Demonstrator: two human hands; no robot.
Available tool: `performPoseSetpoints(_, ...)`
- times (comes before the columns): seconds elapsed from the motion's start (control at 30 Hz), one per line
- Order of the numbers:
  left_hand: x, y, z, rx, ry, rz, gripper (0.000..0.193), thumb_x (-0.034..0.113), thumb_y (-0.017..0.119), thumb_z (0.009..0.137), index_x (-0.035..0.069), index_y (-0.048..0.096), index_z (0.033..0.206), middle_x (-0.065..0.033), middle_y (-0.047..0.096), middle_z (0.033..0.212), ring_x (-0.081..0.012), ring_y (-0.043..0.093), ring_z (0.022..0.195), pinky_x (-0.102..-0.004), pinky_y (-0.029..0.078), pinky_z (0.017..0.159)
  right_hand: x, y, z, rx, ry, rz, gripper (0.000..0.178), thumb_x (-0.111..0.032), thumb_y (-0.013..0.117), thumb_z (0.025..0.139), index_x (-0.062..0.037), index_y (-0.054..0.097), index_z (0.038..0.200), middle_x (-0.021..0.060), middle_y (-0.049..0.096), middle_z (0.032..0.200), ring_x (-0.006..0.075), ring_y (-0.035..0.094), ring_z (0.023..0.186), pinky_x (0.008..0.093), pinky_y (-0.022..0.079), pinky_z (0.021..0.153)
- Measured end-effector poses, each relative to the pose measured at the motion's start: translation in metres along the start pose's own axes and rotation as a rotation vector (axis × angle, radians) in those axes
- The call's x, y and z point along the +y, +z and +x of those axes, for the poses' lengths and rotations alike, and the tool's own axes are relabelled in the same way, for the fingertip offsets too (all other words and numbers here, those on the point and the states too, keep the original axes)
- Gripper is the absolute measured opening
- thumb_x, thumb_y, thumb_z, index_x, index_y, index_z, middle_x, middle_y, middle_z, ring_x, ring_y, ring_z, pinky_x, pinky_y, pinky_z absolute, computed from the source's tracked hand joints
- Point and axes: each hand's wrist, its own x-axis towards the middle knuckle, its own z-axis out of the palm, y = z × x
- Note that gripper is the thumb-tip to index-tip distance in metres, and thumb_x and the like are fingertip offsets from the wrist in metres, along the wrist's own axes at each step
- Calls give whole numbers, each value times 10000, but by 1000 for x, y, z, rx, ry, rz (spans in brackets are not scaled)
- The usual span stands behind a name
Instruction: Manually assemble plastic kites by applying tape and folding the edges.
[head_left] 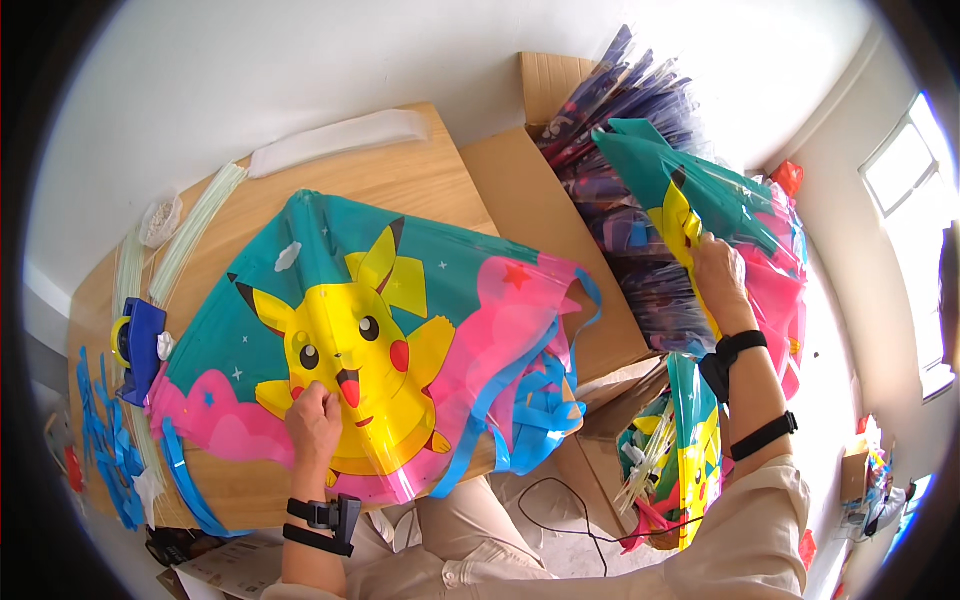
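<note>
A kite point(250, 345) lies spread on the table, teal and pink with a big yellow cartoon creature on it. My left hand point(314, 420) is closed at the middle of this kite, its fingertips pressed together on the sheet; whatever they pinch there is mostly hidden. Blue ribbon tails point(535, 410) lie in loops over the kite's right corner. Out to the right, past the table, my right hand point(720, 272) grips a second kite point(655, 165) of the same print, partly folded and hanging beside a box. Its fingers wrap around the yellow part.
A cardboard box point(530, 200) holds many dark kites in clear wrapping point(640, 230). Below it, another box point(600, 455) contains more teal and yellow kites. At the table's left are a blue tape dispenser point(143, 350), pale thin rods point(200, 230) and blue strips point(108, 450). A black cable point(570, 520) hangs near my knees.
</note>
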Motion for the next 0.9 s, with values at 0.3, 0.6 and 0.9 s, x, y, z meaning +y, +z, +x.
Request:
performPoseSetpoints(0.3, 1, 2, -2, 37, 9, 2, 150, 120, 617, 794, 46, 498, 738, -166, 570, 657, -380, 579, 645, -454, 439, 542, 85, -45, 55, 418, 168, 272, 317, -338, 482, 930, -54, 621, 930, 164, 652, 828, 362, 622, 790, 450, 481, 728)
performPoseSetpoints(0.6, 4, -1, 1, -5, -18, 34, 152, 144, 600, 804, 49, 496, 747, -176, 564, 674, -398, 567, 665, -474, 431, 555, 110, 23, 98, -204, -3, 544, 459, -375, 368, 972, -79, 495, 1300, 146, 492, 1332, 297, 458, 1222, 360, 300, 1053)
performPoseSetpoints(0.9, 7, -9, 5, -146, -73, 101, 233, 247, 575, 837, 36, 497, 777, -190, 580, 738, -408, 571, 723, -497, 436, 603, -80, -57, 2, 538, -395, 612, 207, -73, 611, 862, -47, 636, 1066, 113, 666, 1026, 230, 646, 901, 302, 501, 776)
